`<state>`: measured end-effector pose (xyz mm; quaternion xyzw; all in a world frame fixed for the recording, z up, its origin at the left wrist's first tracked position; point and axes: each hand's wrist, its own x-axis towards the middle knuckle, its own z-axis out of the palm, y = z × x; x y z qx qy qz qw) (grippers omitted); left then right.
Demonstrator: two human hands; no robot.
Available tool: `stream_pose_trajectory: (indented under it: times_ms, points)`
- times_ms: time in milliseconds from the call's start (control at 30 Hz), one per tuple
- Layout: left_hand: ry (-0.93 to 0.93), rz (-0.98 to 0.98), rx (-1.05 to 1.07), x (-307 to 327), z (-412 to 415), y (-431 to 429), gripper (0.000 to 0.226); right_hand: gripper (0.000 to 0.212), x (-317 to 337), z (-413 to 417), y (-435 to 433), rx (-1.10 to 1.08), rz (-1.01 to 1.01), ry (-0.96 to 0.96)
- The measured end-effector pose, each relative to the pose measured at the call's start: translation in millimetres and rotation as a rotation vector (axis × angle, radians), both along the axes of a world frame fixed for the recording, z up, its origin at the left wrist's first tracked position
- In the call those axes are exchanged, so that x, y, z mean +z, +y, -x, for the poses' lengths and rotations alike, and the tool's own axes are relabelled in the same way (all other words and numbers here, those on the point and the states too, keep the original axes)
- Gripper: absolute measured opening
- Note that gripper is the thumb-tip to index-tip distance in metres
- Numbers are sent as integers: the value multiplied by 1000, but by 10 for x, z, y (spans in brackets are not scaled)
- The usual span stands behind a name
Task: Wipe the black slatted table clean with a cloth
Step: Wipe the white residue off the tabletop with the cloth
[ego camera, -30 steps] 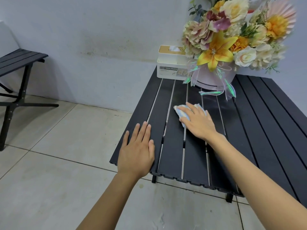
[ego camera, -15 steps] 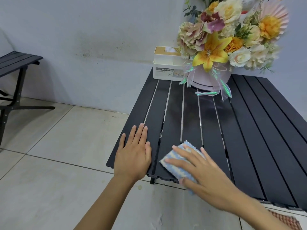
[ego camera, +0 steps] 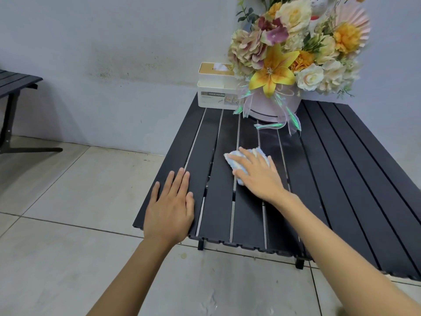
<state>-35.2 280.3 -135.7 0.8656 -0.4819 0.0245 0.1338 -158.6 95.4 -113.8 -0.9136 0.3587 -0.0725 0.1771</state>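
Black slats of the low table (ego camera: 341,179) are seen running away toward the wall, with pale gaps between them. On the near left corner the left hand (ego camera: 169,207) is laid palm down, fingers straight and close together, nothing gripped, its forearm reaching in from below. Further in, the right hand (ego camera: 257,175) is pressed flat on a blue-and-white cloth (ego camera: 235,159), fingers spread over it and angled left; the cloth is pinned against the middle slats, its edges showing past the fingertips. At the far end a white tissue holder (ego camera: 216,92) is set just beside a flower arrangement (ego camera: 293,53)
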Motion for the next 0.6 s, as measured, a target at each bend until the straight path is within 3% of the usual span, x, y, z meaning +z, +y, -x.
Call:
stream_pose_trajectory:
  times_ms: [133, 233, 333, 500, 600]
  points:
    - [-5, -7, 4, 6, 10, 1, 79, 48, -3, 636, 739, 291, 40, 5]
    - [-9, -7, 8, -2, 9, -9, 80, 46, 62, 984, 826, 384, -10, 0]
    - [-12, -11, 6, 4, 14, -11, 80, 50, 71, 863, 445, 274, 8, 22]
    - [-8, -4, 8, -1, 15, -11, 80, 43, -18, 193, -469, -108, 56, 5]
    - [-7, -1, 9, 0, 11, -7, 80, 47, -7, -137, -658, -183, 25, 61]
